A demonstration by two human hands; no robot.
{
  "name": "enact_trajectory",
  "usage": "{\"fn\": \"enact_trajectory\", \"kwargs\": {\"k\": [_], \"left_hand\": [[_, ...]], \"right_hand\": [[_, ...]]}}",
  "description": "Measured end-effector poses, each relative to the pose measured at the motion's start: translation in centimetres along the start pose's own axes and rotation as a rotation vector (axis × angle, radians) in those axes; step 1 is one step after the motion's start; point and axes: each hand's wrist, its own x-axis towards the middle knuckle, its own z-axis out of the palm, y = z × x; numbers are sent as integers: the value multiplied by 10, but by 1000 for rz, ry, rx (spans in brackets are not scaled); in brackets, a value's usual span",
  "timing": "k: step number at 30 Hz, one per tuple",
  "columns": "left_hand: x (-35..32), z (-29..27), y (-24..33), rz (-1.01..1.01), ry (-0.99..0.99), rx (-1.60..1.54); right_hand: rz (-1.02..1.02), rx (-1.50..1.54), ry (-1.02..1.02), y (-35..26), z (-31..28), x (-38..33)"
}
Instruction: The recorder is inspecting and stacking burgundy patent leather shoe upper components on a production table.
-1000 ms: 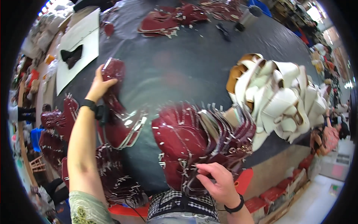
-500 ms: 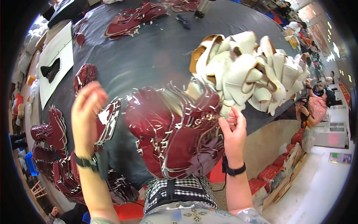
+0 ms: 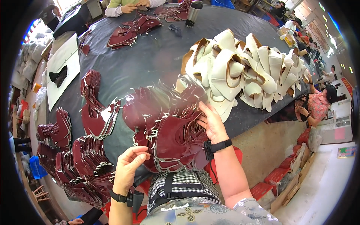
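A thick stack of glossy maroon shoe upper pieces with pale edges and small white tabs lies at the table's near edge, right in front of me. My right hand is at the stack's right side, its fingers and thumb closed about the edge of a piece near some metal eyelets; the stack partly hides the fingertips. By the lower left edge of the stack is my left hand, its fingers bent loosely and the thumb apart, with nothing seen in it. Both wrists wear black straps.
Cream shoe uppers are heaped on the right of the dark table. More maroon stacks stand at left. A white board, a dark bottle and another person's hands are farther off. Red crates line the floor at right.
My left hand has come down and right, from above the left-hand pieces to the stack's lower edge. My right hand has moved left onto the stack's side. The view has shifted slightly.
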Motion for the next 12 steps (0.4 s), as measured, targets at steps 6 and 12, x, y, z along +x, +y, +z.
{"fn": "enact_trajectory", "kwargs": {"k": [6,12], "left_hand": [[-19,7,-11,-16,34,-30],[-31,6,-10,20,77,-119]], "right_hand": [[-369,-56,173,-2,15,-14],[-659,88,-134,-16,36,-62]]}}
